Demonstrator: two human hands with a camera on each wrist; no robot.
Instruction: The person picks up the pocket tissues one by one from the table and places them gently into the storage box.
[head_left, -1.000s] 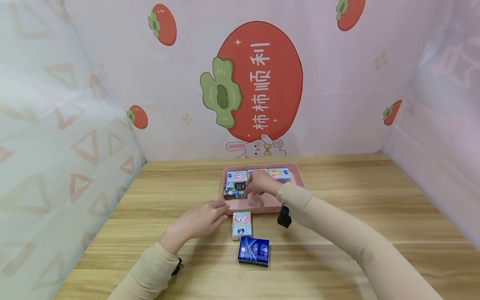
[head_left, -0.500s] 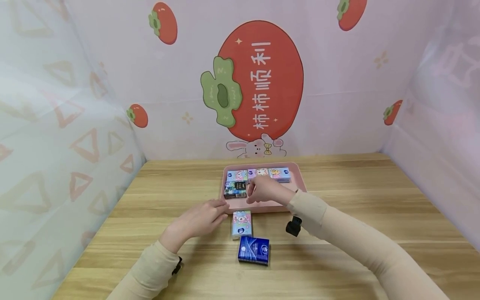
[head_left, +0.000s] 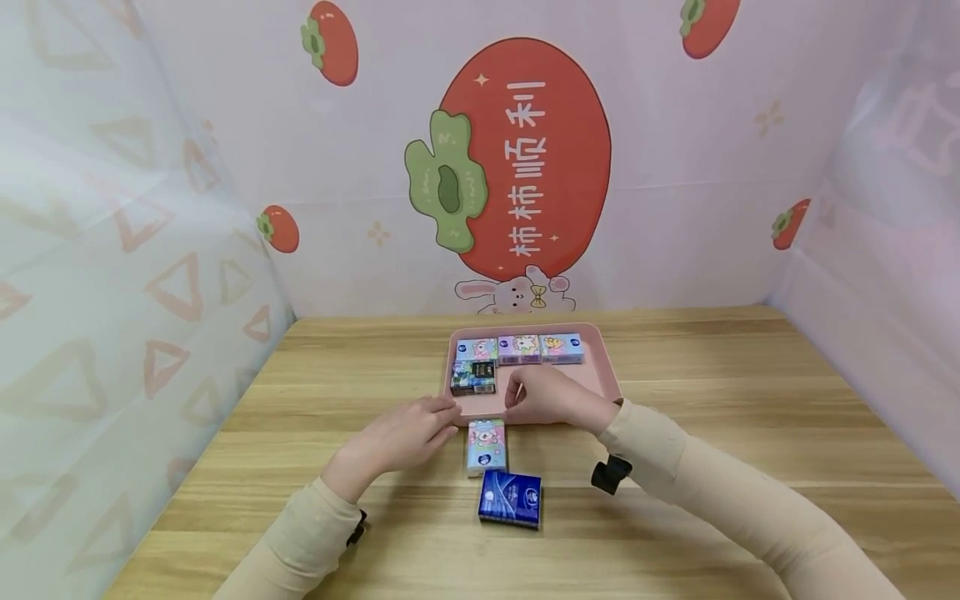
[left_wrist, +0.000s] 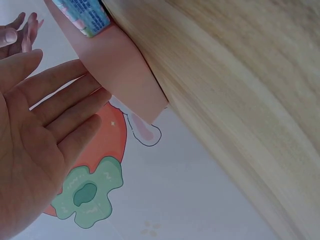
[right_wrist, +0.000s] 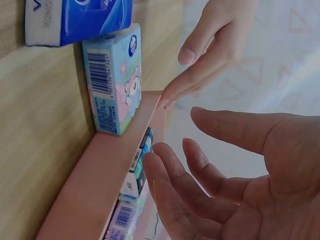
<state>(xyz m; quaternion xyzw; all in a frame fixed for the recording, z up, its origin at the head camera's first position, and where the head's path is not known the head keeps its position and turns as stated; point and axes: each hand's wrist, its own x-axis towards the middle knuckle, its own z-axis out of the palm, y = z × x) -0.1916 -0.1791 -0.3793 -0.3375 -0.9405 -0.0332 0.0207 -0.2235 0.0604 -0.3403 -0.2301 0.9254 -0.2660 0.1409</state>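
Pink tray (head_left: 595, 372) on a wooden table (head_left: 360, 358). Along its far side three packs are lined up: light-blue pack (head_left: 476, 349), purple pack (head_left: 518, 348), yellow-figured pack (head_left: 562, 347). In front of the first, a black-labelled pack (head_left: 473, 377) is set. Outside, close by the front wall, a cartoon-print pack (head_left: 487, 447) is laid flat; nearer the person, a dark-blue pack (head_left: 510, 500). Whether those two touch cannot be told.

Left hand (head_left: 405, 433): fingers extended, tips rested on the front-left rim, nothing gripped. Right hand (head_left: 551, 396): fingers loosely bent at the front edge, thumb apart, nothing grasped.

Handling, as judged: if the cartoon-print pack is to be lifted, it is best pinched across its long sides, its far end being crowded by the wall. A straight lift is advised, so that the dark-blue pack is not dragged. The tray should be steadied by the left hand. Light pressure is preferred; soft wrapping may be dented.
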